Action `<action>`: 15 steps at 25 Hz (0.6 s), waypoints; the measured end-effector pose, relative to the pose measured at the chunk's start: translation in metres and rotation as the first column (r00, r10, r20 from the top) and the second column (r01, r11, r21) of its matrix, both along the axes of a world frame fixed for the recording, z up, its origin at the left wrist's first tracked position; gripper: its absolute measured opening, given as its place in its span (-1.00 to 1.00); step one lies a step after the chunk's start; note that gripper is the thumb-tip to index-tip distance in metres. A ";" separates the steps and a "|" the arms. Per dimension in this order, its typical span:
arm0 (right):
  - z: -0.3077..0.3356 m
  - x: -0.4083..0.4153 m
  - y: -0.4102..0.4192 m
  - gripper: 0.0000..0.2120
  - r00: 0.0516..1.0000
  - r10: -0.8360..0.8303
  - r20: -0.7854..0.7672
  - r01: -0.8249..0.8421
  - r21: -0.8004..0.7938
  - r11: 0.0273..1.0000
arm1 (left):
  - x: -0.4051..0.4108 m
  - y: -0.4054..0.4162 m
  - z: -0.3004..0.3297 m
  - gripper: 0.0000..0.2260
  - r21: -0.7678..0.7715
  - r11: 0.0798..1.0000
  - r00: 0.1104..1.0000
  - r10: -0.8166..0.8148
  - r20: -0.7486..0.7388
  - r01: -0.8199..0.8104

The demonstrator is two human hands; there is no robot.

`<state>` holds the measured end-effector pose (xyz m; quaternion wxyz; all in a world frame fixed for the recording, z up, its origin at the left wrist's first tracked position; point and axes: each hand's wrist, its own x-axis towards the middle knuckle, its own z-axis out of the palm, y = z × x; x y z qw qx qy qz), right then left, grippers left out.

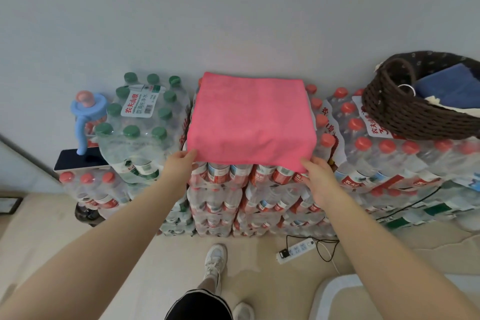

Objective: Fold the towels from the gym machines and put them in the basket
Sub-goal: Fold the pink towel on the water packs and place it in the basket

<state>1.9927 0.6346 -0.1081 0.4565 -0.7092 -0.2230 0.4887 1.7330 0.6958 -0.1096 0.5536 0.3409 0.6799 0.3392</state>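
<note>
A pink towel [249, 117] lies folded into a flat rectangle on top of a stack of shrink-wrapped water bottle packs [220, 189]. My left hand [180, 163] pinches its near left corner. At the near right corner my right hand [318, 176] pinches the towel's edge. A dark brown woven basket [405, 117] stands on the bottle packs at the right. Inside it lies a folded dark blue towel [449, 86] on something cream-coloured.
A pack of green-capped bottles [140, 122] sits left of the towel, with a blue water pump [87, 114] and a dark tablet [78, 161] beside it. On the floor lie a white power strip [296, 251] with cables and a white object [337, 296] at bottom right. The wall is directly behind.
</note>
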 end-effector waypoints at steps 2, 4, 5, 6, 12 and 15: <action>0.001 0.002 0.000 -0.63 1.000 0.012 -0.023 -0.012 0.013 1.000 | 0.004 -0.004 -0.003 -0.67 -0.012 0.999 0.998 -0.029 0.057 0.030; 0.004 0.003 0.001 -0.66 1.000 -0.012 -0.014 0.012 0.015 1.000 | 0.008 -0.004 -0.002 -0.68 0.001 1.000 0.993 0.012 0.119 -0.012; 0.006 0.004 0.003 -0.68 0.998 -0.062 -0.029 0.062 0.014 0.998 | 0.009 -0.004 -0.002 -0.69 0.011 0.999 0.989 0.047 0.138 -0.049; 0.008 0.006 0.004 -0.70 0.991 -0.121 -0.060 0.121 0.001 0.993 | 0.010 -0.004 0.000 -0.74 0.029 0.996 0.985 0.080 0.150 -0.085; 0.014 0.028 -0.010 -0.91 0.996 -0.080 0.028 0.080 -0.031 0.996 | 0.009 -0.005 0.001 -0.84 0.126 0.989 0.978 0.054 0.201 -0.080; 0.014 0.032 -0.010 -0.84 0.997 -0.041 0.069 0.040 0.014 0.999 | 0.007 -0.004 -0.002 -0.80 0.030 0.999 0.982 -0.043 0.184 0.038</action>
